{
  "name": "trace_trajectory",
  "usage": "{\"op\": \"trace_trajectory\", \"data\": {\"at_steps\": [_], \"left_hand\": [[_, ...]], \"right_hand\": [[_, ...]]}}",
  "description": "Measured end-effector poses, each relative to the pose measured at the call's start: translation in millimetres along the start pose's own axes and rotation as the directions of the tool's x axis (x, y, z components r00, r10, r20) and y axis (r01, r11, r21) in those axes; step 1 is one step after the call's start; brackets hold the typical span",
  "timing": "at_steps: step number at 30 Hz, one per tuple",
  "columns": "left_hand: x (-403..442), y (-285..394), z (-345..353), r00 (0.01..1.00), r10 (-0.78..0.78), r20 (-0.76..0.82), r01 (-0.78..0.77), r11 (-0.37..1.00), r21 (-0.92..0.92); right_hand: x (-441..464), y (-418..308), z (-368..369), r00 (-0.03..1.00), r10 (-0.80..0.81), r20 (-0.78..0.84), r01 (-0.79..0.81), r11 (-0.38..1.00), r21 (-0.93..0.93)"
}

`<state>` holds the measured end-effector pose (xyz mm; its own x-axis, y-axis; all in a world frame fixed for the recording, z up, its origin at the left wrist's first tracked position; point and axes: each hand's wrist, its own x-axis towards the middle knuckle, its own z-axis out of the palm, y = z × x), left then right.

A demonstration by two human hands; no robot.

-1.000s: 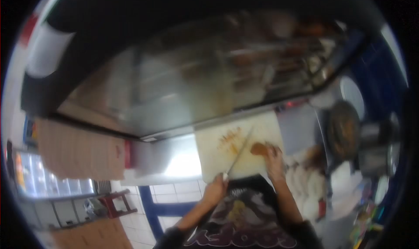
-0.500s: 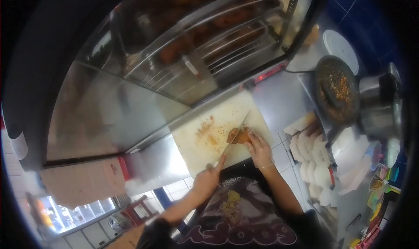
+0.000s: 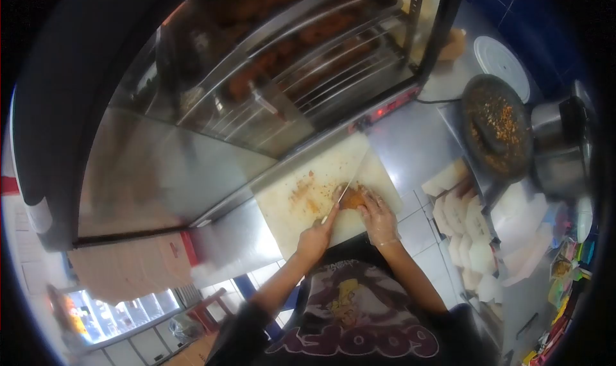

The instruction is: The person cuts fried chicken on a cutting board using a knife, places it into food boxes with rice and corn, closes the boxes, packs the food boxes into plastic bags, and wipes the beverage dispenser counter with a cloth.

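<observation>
My left hand [image 3: 314,239] is closed round the handle of a long knife [image 3: 350,185]. The blade slants up and right across a brown piece of food [image 3: 352,201] on the white cutting board [image 3: 287,228]. My right hand [image 3: 380,218], which looks to be in a clear glove, holds the right side of that piece with its fingers together, close to the blade. Orange-brown crumbs and stains [image 3: 307,191] lie on the board to the left of the knife.
A glass display case [image 3: 269,119] with trays of browned food rises behind the board. At the right are a dark pan [image 3: 507,148] with crumbs, a metal pot [image 3: 557,154] and stacked paper boxes [image 3: 465,228]. Brown paper [image 3: 128,266] lies at the left.
The view has turned and steadied. The blade has moved from beside the food onto it, and my right hand has come closer to the knife. Since half a second ago the blade stands more upright.
</observation>
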<state>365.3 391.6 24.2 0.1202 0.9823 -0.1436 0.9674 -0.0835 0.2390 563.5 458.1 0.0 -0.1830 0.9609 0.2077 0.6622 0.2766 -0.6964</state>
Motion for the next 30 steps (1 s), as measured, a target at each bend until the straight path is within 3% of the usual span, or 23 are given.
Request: {"op": "trace_trajectory", "data": {"at_steps": [3, 11, 13, 14, 17, 19, 20, 22, 25, 30], "left_hand": [[-3, 6, -22, 0.996, -0.026, 0.08, 0.023, 0.999, 0.035], [-31, 25, -52, 0.992, -0.038, 0.119, 0.03, 0.997, 0.069], [-32, 34, -76, 0.959, -0.075, 0.273, 0.065, 0.997, 0.045], [-35, 32, -68, 0.959, -0.068, 0.276, 0.059, 0.997, 0.044], [-38, 15, -16, 0.967, -0.068, 0.245, 0.068, 0.998, 0.009], [-15, 14, 9, 0.999, -0.03, 0.028, 0.03, 1.0, -0.001], [-10, 14, 10, 0.999, -0.029, 0.025, 0.029, 1.0, -0.007], [0, 21, -13, 0.993, -0.069, 0.098, 0.073, 0.997, -0.036], [-21, 30, -37, 0.978, -0.104, 0.18, 0.12, 0.989, -0.084], [-40, 39, -50, 0.954, -0.117, 0.274, 0.15, 0.983, -0.102]], "right_hand": [[-2, -1, 0, 1.0, 0.019, 0.012, -0.019, 1.0, 0.013], [-5, -5, 3, 0.996, 0.084, 0.04, -0.085, 0.996, 0.022], [-2, -7, 2, 0.993, 0.116, 0.036, -0.118, 0.992, 0.051], [-1, -8, 0, 0.992, 0.122, 0.032, -0.123, 0.991, 0.048], [-3, -9, 1, 0.992, 0.114, 0.058, -0.114, 0.993, 0.005], [-5, -5, 6, 0.996, 0.084, 0.019, -0.084, 0.996, 0.009], [-6, -5, 3, 0.996, 0.082, 0.02, -0.082, 0.997, 0.003], [3, -16, -13, 0.995, 0.098, 0.03, -0.102, 0.97, 0.219], [-3, -12, -4, 0.991, 0.132, -0.026, -0.124, 0.97, 0.209], [-2, -17, -3, 0.974, 0.209, 0.084, -0.218, 0.968, 0.124]]}}
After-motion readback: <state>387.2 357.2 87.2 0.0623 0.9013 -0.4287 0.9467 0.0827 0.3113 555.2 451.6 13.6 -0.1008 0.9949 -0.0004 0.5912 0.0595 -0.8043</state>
